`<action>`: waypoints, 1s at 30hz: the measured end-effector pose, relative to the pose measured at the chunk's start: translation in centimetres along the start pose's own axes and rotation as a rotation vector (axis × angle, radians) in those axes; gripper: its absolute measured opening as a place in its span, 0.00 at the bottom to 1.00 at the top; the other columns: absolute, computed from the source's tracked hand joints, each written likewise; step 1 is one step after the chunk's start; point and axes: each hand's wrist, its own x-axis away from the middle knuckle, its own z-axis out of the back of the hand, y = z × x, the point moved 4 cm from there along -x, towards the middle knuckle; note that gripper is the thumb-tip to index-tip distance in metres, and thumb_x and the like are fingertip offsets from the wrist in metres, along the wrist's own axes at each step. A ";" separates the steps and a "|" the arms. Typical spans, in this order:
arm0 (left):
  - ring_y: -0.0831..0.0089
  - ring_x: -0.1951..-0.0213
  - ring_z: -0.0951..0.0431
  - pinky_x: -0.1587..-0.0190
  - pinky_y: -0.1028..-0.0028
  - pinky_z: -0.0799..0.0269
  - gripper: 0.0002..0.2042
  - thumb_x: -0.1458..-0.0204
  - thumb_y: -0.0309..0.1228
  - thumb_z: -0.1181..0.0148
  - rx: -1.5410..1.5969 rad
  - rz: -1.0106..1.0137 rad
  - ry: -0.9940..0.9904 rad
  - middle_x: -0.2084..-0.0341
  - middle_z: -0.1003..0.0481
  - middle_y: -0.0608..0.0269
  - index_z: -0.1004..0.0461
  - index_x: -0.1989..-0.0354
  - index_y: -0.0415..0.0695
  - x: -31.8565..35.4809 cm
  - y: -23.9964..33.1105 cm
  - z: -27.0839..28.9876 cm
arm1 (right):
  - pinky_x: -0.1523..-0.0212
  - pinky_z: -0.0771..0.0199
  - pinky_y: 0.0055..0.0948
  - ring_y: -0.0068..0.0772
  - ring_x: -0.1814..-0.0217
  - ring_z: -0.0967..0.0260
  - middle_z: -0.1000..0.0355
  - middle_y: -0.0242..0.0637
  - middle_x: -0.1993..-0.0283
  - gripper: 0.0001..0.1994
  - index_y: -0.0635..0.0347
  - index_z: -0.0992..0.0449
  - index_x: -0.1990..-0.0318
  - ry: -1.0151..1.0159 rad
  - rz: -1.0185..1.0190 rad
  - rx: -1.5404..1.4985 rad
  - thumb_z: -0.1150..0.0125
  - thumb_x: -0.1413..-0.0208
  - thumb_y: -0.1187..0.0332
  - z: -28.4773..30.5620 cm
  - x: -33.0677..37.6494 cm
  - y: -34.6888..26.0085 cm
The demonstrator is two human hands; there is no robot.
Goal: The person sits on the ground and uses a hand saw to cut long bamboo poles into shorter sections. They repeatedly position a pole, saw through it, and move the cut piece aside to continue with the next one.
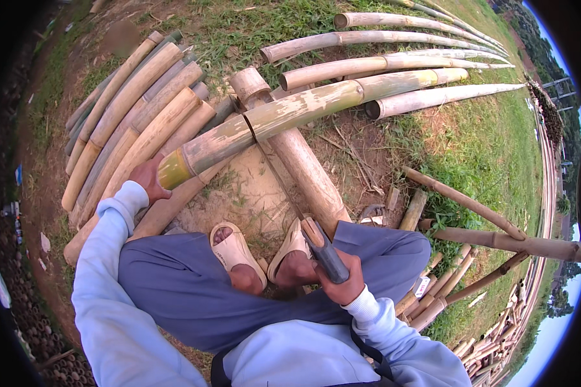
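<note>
A thick green-yellow bamboo pole (316, 103) lies slantwise in front of me, from lower left to upper right. My left hand (148, 180) grips its near left end. In my right hand (343, 278), closed round the dark grip between my knees, is a handsaw (279, 178) whose thin blade runs away from me to the pole. A dark, narrow cut shows across the pole where the blade meets it; how deep it goes is hidden. Beneath, a pale bamboo support (306, 171) props the pole and slopes down toward my right knee.
Cut bamboo lengths (142, 109) lie side by side at the left. Long bamboo poles (394, 62) stretch over the grass to the far right. A frame of bamboo bars (490, 237) stands by my right knee, with more pieces (442, 290) beneath. My sandalled feet (239, 258) are near the saw.
</note>
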 end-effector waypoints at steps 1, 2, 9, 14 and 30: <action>0.40 0.50 0.22 0.45 0.53 0.26 0.37 0.69 0.34 0.22 0.005 0.000 -0.009 0.55 0.21 0.41 0.32 0.46 0.44 -0.1 0.2 -0.1 | 0.63 0.23 0.35 0.44 0.68 0.19 0.23 0.48 0.71 0.11 0.63 0.19 0.56 0.058 0.071 0.008 0.34 0.48 0.75 -1.1 -3.7 -0.1; 0.40 0.49 0.22 0.45 0.53 0.26 0.37 0.69 0.34 0.22 0.006 -0.007 -0.009 0.55 0.21 0.41 0.32 0.45 0.44 -0.4 0.7 0.1 | 0.66 0.26 0.38 0.50 0.71 0.23 0.26 0.51 0.73 0.07 0.64 0.21 0.62 0.062 0.068 0.032 0.34 0.47 0.72 -2.4 -7.5 0.7; 0.39 0.50 0.22 0.46 0.54 0.25 0.38 0.68 0.35 0.22 -0.045 0.020 0.044 0.55 0.21 0.40 0.31 0.43 0.45 0.1 0.6 0.9 | 0.60 0.25 0.43 0.62 0.65 0.25 0.25 0.55 0.71 0.08 0.63 0.23 0.64 0.041 0.038 0.036 0.35 0.49 0.70 -4.6 -11.7 -0.3; 0.41 0.49 0.22 0.45 0.53 0.27 0.36 0.69 0.33 0.22 0.035 -0.008 0.008 0.55 0.21 0.43 0.32 0.46 0.45 -0.2 -0.3 -0.6 | 0.56 0.24 0.28 0.22 0.60 0.23 0.19 0.39 0.63 0.14 0.67 0.20 0.49 -0.066 -0.082 -0.010 0.34 0.45 0.77 1.0 2.8 0.6; 0.38 0.50 0.22 0.46 0.53 0.25 0.38 0.68 0.34 0.23 0.057 -0.028 0.010 0.56 0.21 0.36 0.33 0.44 0.43 0.2 -0.8 -0.8 | 0.60 0.21 0.33 0.45 0.64 0.17 0.21 0.46 0.69 0.15 0.65 0.19 0.52 -0.005 -0.020 -0.015 0.35 0.49 0.77 0.6 2.0 0.8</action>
